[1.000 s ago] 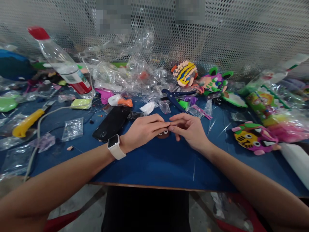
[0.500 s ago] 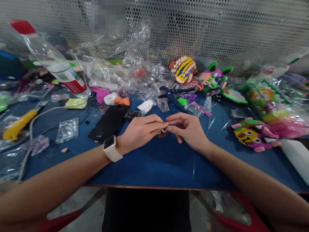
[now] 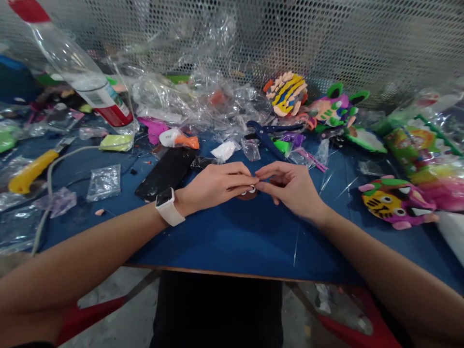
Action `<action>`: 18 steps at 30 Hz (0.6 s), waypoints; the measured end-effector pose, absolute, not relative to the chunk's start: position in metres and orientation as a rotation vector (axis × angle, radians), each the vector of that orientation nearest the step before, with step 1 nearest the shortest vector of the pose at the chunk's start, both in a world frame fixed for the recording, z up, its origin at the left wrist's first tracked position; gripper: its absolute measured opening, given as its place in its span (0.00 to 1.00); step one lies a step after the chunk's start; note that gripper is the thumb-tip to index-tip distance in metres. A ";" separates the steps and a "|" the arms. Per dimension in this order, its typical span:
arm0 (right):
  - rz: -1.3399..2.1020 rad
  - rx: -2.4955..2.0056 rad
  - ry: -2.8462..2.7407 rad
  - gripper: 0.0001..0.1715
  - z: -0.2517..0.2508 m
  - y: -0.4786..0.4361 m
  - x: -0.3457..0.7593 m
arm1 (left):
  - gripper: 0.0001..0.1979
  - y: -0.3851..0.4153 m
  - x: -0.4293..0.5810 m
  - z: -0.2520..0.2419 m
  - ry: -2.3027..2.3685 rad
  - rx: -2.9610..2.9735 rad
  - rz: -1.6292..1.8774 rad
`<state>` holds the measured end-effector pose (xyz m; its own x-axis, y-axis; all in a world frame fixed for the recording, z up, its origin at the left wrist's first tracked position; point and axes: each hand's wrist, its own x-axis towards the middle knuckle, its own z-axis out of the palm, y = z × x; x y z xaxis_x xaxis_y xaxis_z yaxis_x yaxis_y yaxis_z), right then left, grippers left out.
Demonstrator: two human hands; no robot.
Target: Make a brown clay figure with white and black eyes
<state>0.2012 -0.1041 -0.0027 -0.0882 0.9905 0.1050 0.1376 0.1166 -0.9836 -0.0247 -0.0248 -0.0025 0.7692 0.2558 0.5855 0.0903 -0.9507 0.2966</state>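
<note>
A small brown clay piece point(image 3: 247, 195) with white-and-black eyes lies on the blue table in front of me, mostly covered by fingers. My left hand point(image 3: 221, 184), with a pale-strapped watch point(image 3: 169, 207) on its wrist, has its fingers closed together over the left and top of the piece. From the other side, my right hand point(image 3: 288, 186) pinches thumb and fingertips at the piece's upper right edge. The fingertips of both hands meet there. Whatever small bit lies between the right fingertips is hidden.
Beyond the hands lie a black phone point(image 3: 166, 174), blue-handled pliers point(image 3: 266, 137) and crumpled clear plastic point(image 3: 203, 99). A bottle point(image 3: 90, 87) and a yellow cutter point(image 3: 34, 171) are at left. Another clay face point(image 3: 397, 202) sits at right. The table's front edge point(image 3: 217, 273) is close to my lap.
The camera view has shifted slightly, so the table things appear a little higher and farther right. Both hands stay at the brown clay piece, the right fingers a little more curled.
</note>
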 end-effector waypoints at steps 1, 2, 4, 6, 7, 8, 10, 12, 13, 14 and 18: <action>1.094 -1.208 -1.476 0.16 -0.001 -0.104 0.202 | 0.09 -0.022 -0.026 -0.003 0.236 2.716 0.909; 1.070 -1.229 -1.529 0.14 0.000 -0.104 0.203 | 0.10 -0.019 -0.027 -0.003 0.190 2.709 0.870; 1.003 -1.262 -1.642 0.11 0.001 -0.105 0.204 | 0.10 -0.014 -0.029 -0.002 0.128 2.701 0.766; 0.921 -1.262 -1.749 0.10 0.001 -0.106 0.205 | 0.10 -0.011 -0.030 0.001 0.094 2.700 0.698; 0.884 -1.253 -1.792 0.10 0.000 -0.106 0.205 | 0.09 -0.010 -0.030 0.002 0.081 2.696 0.688; 0.854 -1.245 -1.828 0.10 0.000 -0.106 0.206 | 0.09 -0.010 -0.031 0.004 0.065 2.689 0.688; 0.812 -1.238 -1.871 0.11 -0.001 -0.106 0.208 | 0.07 -0.008 -0.030 0.005 0.043 2.666 0.691; 0.794 -1.241 -1.895 0.12 -0.001 -0.105 0.211 | 0.08 -0.007 -0.030 0.005 0.057 2.659 0.674; 0.796 -1.239 -1.906 0.12 -0.001 -0.105 0.213 | 0.08 -0.007 -0.029 0.005 0.073 2.665 0.661; 0.800 -1.235 -1.915 0.12 -0.001 -0.104 0.214 | 0.09 -0.006 -0.029 0.004 0.088 2.674 0.650; 0.823 -1.205 -1.969 0.10 0.000 -0.101 0.219 | 0.10 -0.006 -0.027 0.000 0.097 2.684 0.623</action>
<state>0.2187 -0.1008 -0.0001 -0.3424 0.9135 0.2197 0.4858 0.3722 -0.7909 -0.0275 -0.0056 0.0005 0.8992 0.1505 0.4108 -0.0191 -0.9246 0.3805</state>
